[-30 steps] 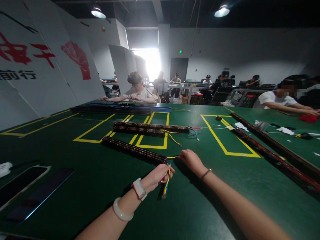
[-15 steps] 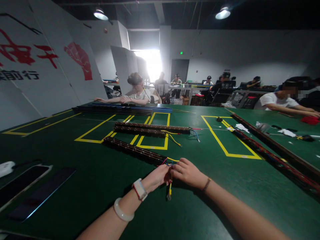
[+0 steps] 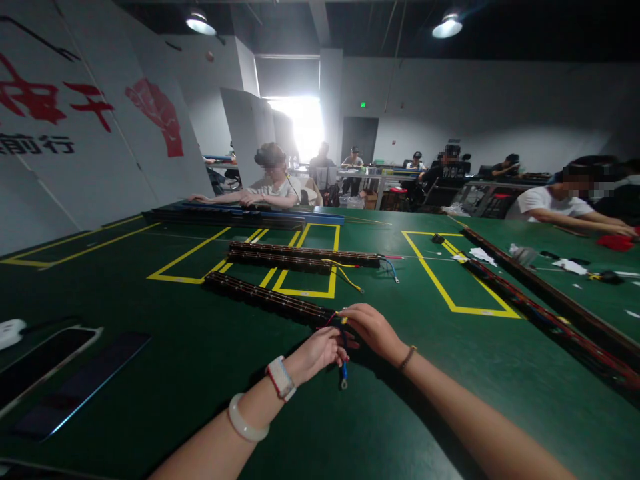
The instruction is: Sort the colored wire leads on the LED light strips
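Observation:
A long dark strip (image 3: 270,297) with copper-coloured lines along it lies slantwise on the table, its near end at my hands. Short wires come out of that end. My left hand (image 3: 320,350) is closed on a blue wire (image 3: 345,371), whose ring terminal hangs below the fingers. Just to the right, my right hand (image 3: 375,327) bends its fingers down over the strip's end. A bit of yellow wire (image 3: 344,321) shows at its fingertips, which partly hide the wire ends. Behind lie two similar strips (image 3: 305,256) with yellow and blue wires ending in ring terminals.
The green table (image 3: 240,373) carries yellow tape outlines (image 3: 487,312). Two phones (image 3: 90,387) lie at the left. Longer strips with red wires (image 3: 540,310) stretch along the right side beside scraps of white paper (image 3: 483,256). A co-worker (image 3: 275,183) sits across the table.
The yellow wire's terminal that hung below my hands is out of sight there; a blue wire's terminal hangs instead. My right hand's fingers have shifted slightly up and away from my left hand.

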### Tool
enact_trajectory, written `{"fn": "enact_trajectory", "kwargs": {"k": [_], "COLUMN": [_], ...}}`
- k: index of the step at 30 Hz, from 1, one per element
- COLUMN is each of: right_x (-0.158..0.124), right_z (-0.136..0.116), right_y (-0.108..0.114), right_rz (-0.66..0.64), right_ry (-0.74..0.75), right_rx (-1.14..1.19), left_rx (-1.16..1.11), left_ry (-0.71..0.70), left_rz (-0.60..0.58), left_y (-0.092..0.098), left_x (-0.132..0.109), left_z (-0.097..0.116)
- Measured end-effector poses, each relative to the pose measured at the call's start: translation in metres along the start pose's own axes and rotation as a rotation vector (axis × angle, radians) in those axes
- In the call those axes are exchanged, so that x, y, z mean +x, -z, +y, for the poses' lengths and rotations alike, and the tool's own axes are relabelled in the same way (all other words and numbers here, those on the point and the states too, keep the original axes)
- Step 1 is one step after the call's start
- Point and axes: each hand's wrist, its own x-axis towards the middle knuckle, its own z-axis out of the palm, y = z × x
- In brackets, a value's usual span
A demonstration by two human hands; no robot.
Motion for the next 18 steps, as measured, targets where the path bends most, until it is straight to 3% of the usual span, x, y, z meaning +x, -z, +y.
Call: {"fn": "enact_trajectory", "kwargs": {"k": [4,9,13,18], "right_x": [0.031,0.063,0.073,0.071], "right_z": [-0.009,-0.015,-0.018,-0.018], "right_y": [-0.011,-0.035,-0.051,-0.055], "right_rz": [-0.006,-0.104,-0.17,-0.195], "right_ry": [-0.064,-0.014,-0.018,-0.014], "right_rx": [-0.072,-0.228,-0.32,-0.357], "left_rx": [0.094,0.347,0.433,0.555], "left_ry": [-0.032,-0.081,-0.104,-0.193], "left_rz": [0.038,0.052,0.05,0.038], "left_y": [0.002,0.011,0.016,0.016], "left_x": [0.004,0.007,0.007,0.008], "left_z": [-0.005,-0.013,-0.016,-0.018]}}
